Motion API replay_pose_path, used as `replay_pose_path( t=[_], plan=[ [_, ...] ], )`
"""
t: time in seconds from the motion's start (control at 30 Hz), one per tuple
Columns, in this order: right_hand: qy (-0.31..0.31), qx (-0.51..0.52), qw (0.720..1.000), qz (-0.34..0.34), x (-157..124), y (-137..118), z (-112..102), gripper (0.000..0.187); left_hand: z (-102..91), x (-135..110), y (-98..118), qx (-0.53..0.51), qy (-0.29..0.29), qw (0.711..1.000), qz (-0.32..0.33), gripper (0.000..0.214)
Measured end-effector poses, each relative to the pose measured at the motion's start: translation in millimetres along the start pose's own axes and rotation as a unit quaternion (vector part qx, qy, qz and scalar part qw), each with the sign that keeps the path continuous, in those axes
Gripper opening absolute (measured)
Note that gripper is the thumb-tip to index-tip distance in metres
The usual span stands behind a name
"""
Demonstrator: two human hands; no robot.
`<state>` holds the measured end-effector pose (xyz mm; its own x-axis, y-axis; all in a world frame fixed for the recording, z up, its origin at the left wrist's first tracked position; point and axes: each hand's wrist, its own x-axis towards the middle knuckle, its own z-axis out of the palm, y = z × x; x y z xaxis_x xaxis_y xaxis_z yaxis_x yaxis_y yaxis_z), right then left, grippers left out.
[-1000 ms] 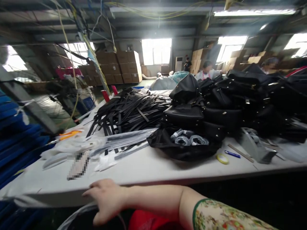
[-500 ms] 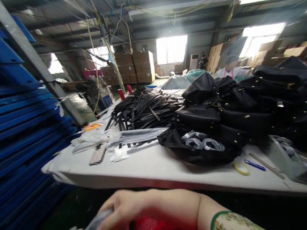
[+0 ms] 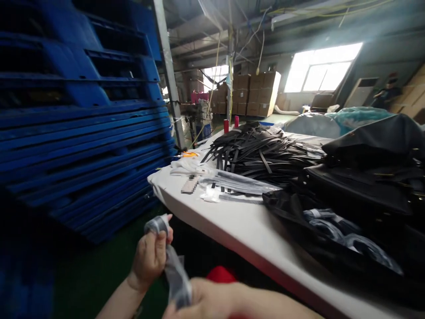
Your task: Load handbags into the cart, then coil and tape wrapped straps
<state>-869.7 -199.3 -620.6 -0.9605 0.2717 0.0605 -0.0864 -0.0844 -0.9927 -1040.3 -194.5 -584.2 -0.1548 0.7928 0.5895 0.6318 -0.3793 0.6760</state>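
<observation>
My left hand (image 3: 148, 257) is closed, with a plastic-sleeved strap (image 3: 175, 274) looped around its raised fingers. From there the strap hangs down to my right hand (image 3: 202, 299), whose fingers are closed on its lower part at the bottom edge of the view. Both hands are off the table, in front of its edge. More flat strips in clear plastic (image 3: 244, 182) lie on the white-covered table (image 3: 212, 221). Rolled coils of the same look (image 3: 332, 226) rest in an open black bag (image 3: 282, 208) to the right.
A tall stack of blue pallets (image 3: 109, 146) stands at the left, beside a metal post (image 3: 171, 75). Loose black straps (image 3: 252, 150) are heaped on the table, with black bags (image 3: 372, 177) piled at the right. Orange-handled scissors (image 3: 190, 154) and a phone-like flat item (image 3: 189, 185) lie near the corner.
My view has turned left, so the table and bags appear farther right. My left hand has come into view with the strap looped on it; my right hand still grips the strap lower down.
</observation>
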Motion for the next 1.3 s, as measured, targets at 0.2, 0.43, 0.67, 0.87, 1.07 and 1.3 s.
replay_pose_path(
  t=[0.2,0.43,0.67,0.87,1.07,1.3],
  plan=[
    [0.336,-0.217,0.915,0.046,-24.4,-49.9,-87.7,0.021,9.2,-33.0,10.3,-0.102,-0.283,0.931,-0.205,0.06],
    [0.087,0.019,0.995,0.042,12.9,18.4,7.6,0.043,11.6,14.1,24.2,-0.3,-0.018,0.929,-0.218,0.059],
    [0.235,-0.008,0.972,0.018,-25.2,-31.8,-49.4,0.039,7.9,-12.4,-17.8,0.019,-0.164,0.986,0.024,0.046],
    [0.301,-0.318,0.898,0.038,-32.3,-13.3,-99.9,0.043,20.5,-8.3,34.6,-0.402,-0.303,0.796,-0.335,0.066],
    [0.333,-0.146,0.928,0.078,-20.2,31.6,-56.6,0.045,17.5,54.9,46.1,-0.586,-0.103,0.749,-0.292,0.062],
    [0.177,0.06,0.982,0.041,-58.8,-22.8,-35.9,0.044,69.9,21.7,9.2,-0.077,-0.114,0.991,0.004,0.049]
  ],
)
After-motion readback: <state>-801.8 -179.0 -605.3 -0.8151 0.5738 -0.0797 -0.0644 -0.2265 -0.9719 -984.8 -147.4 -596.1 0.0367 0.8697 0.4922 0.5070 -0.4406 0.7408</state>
